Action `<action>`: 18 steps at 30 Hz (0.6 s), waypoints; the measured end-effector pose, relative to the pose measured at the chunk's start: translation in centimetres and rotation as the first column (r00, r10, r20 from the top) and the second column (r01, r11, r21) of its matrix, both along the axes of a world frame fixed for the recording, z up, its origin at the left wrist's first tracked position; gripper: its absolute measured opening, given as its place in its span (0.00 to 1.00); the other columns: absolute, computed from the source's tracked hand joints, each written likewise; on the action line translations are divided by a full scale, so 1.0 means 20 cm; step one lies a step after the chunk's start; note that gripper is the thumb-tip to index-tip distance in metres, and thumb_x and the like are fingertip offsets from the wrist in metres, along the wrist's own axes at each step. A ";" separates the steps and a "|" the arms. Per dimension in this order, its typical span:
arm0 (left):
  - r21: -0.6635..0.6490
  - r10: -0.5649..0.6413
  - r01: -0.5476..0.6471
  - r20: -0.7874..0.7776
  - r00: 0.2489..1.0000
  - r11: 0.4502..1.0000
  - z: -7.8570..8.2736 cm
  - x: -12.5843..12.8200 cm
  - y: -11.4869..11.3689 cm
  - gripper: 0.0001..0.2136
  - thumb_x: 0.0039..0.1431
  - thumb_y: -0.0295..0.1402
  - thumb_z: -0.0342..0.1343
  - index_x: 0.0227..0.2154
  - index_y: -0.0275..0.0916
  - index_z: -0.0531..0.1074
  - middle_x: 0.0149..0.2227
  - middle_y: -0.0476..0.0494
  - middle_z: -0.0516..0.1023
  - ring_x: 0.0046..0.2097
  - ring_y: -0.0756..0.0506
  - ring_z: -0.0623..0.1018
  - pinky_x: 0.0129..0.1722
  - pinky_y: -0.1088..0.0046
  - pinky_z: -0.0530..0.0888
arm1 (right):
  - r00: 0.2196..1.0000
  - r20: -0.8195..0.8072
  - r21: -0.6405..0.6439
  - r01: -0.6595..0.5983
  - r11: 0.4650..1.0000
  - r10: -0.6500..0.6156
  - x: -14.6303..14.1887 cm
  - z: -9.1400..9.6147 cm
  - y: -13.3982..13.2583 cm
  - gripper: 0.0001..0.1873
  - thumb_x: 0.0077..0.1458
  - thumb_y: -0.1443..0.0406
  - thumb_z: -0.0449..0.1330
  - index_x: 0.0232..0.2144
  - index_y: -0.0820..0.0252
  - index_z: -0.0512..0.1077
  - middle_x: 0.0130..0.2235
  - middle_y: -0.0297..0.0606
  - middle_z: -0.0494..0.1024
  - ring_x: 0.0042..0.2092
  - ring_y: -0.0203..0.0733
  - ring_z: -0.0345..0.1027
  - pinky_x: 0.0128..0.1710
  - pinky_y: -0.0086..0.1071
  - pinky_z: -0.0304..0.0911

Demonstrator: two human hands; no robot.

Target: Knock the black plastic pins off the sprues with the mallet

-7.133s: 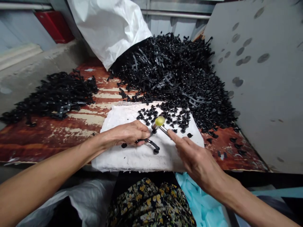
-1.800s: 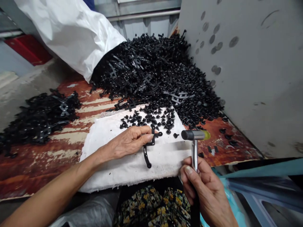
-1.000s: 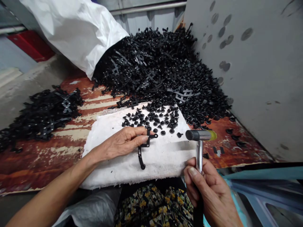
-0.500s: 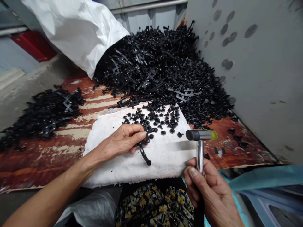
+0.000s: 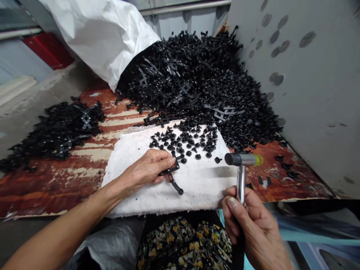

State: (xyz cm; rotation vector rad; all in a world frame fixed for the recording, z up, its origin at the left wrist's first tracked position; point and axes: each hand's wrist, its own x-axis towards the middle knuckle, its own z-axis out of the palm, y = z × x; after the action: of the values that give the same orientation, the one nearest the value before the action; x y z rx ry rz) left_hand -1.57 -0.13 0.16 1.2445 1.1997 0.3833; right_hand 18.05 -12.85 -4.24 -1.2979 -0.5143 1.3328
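Note:
Between the thumb and fingers of my left hand (image 5: 153, 165) is a black linkage piece (image 5: 176, 185), its curved arm pointing down over the white cloth (image 5: 135, 195). Part of the piece is hidden by my fingers. My right hand (image 5: 253, 221) is wrapped round the handle of a mallet (image 5: 244, 160). That mallet has a metal shaft, a black face on the left and a yellow face on the right, and is held upright at the cloth's right edge. Small black plugs with round heads (image 5: 198, 156) lie scattered on the cloth, just beyond my left hand.
A large heap of black parts (image 5: 197, 78) fills the back of the worn red-brown table (image 5: 92, 163). A smaller pile of linkages (image 5: 56, 131) lies left. A white sack (image 5: 104, 33) leans at the back left; a grey panel (image 5: 303, 93) borders the right.
The whole view has shifted slightly. The linkage in my left hand has turned a little, so more of its jointed part shows. My right hand holds the mallet much as before.

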 end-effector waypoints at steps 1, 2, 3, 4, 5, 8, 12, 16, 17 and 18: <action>0.000 0.002 -0.002 0.000 1.000 1.000 0.00 0.00 0.00 0.21 0.46 0.50 0.62 0.22 0.34 0.68 0.19 0.47 0.74 0.13 0.58 0.60 0.13 0.81 0.51 | 1.000 0.003 0.006 -0.001 1.000 0.001 0.00 0.00 0.00 0.19 0.48 0.53 0.69 0.35 0.55 0.69 0.20 0.24 0.64 0.18 0.26 0.50 0.14 0.19 0.51; 0.001 0.001 -0.001 0.000 1.000 1.000 0.00 0.00 0.00 0.20 0.46 0.50 0.62 0.22 0.34 0.68 0.19 0.46 0.74 0.13 0.58 0.60 0.13 0.81 0.51 | 1.000 0.007 0.008 -0.002 1.000 0.001 0.00 0.00 0.00 0.18 0.48 0.53 0.69 0.35 0.56 0.69 0.20 0.24 0.64 0.18 0.26 0.50 0.14 0.18 0.51; 0.003 -0.001 0.001 0.001 1.000 1.000 0.00 0.01 0.00 0.20 0.46 0.49 0.62 0.22 0.34 0.68 0.19 0.46 0.74 0.13 0.58 0.60 0.13 0.81 0.51 | 1.000 0.012 0.009 -0.001 1.000 0.001 0.00 0.00 0.00 0.18 0.49 0.53 0.69 0.35 0.56 0.69 0.20 0.24 0.65 0.18 0.26 0.51 0.14 0.18 0.51; 0.006 -0.003 0.003 0.002 1.000 1.000 0.00 0.01 0.00 0.20 0.46 0.49 0.61 0.22 0.34 0.68 0.19 0.46 0.74 0.13 0.58 0.60 0.13 0.81 0.50 | 1.000 0.018 0.010 -0.001 1.000 0.001 0.00 0.00 0.00 0.18 0.49 0.53 0.68 0.35 0.56 0.69 0.21 0.24 0.65 0.18 0.26 0.51 0.14 0.18 0.52; 0.009 -0.006 0.006 0.004 1.000 1.000 0.00 0.01 0.00 0.20 0.46 0.48 0.61 0.21 0.34 0.68 0.19 0.46 0.74 0.13 0.58 0.60 0.13 0.81 0.50 | 1.000 0.023 0.010 -0.001 1.000 0.001 0.00 0.00 0.00 0.18 0.49 0.52 0.68 0.35 0.56 0.69 0.21 0.24 0.65 0.18 0.25 0.51 0.14 0.18 0.52; 0.017 -0.020 0.020 0.008 1.000 1.000 0.00 0.01 0.00 0.19 0.47 0.47 0.60 0.21 0.34 0.68 0.19 0.46 0.74 0.13 0.59 0.60 0.13 0.81 0.50 | 1.000 0.030 0.011 -0.006 1.000 0.006 0.00 0.00 0.00 0.18 0.49 0.52 0.68 0.35 0.56 0.69 0.21 0.24 0.65 0.18 0.25 0.51 0.14 0.17 0.52; 0.018 -0.034 0.034 -0.006 0.999 0.999 0.00 0.01 0.00 0.18 0.48 0.47 0.60 0.22 0.34 0.69 0.19 0.46 0.74 0.13 0.58 0.60 0.13 0.81 0.50 | 0.999 0.030 0.004 -0.012 1.000 0.012 0.00 0.00 0.00 0.19 0.49 0.52 0.68 0.36 0.56 0.69 0.20 0.24 0.65 0.18 0.25 0.51 0.14 0.17 0.52; 0.011 -0.030 0.030 -0.014 0.999 0.999 0.00 0.01 0.00 0.18 0.48 0.46 0.59 0.22 0.34 0.69 0.19 0.46 0.74 0.13 0.58 0.60 0.13 0.81 0.50 | 1.000 0.025 -0.002 -0.008 1.000 0.008 0.00 0.00 0.00 0.19 0.48 0.52 0.69 0.35 0.56 0.69 0.20 0.24 0.64 0.18 0.25 0.51 0.14 0.17 0.52; 0.011 -0.029 0.030 -0.012 0.999 1.000 0.00 0.01 0.00 0.17 0.48 0.46 0.59 0.22 0.34 0.69 0.19 0.46 0.74 0.13 0.58 0.60 0.13 0.81 0.50 | 1.000 0.022 -0.002 -0.006 1.000 0.006 0.00 0.00 0.00 0.19 0.48 0.52 0.69 0.35 0.56 0.69 0.20 0.24 0.64 0.18 0.25 0.51 0.14 0.17 0.52; 0.012 -0.029 0.029 -0.010 1.000 1.000 0.00 0.01 0.00 0.17 0.48 0.46 0.59 0.22 0.34 0.69 0.19 0.46 0.74 0.13 0.58 0.60 0.13 0.81 0.50 | 1.000 0.020 -0.001 -0.004 1.000 0.004 0.00 0.00 0.00 0.19 0.48 0.52 0.69 0.35 0.56 0.69 0.20 0.24 0.64 0.18 0.25 0.51 0.14 0.17 0.52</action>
State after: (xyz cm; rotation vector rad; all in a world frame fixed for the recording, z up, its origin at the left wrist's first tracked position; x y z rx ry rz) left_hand -1.38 -0.09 0.22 1.2740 1.1879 0.3640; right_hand 17.97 -12.88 -4.17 -1.3132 -0.5308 1.3249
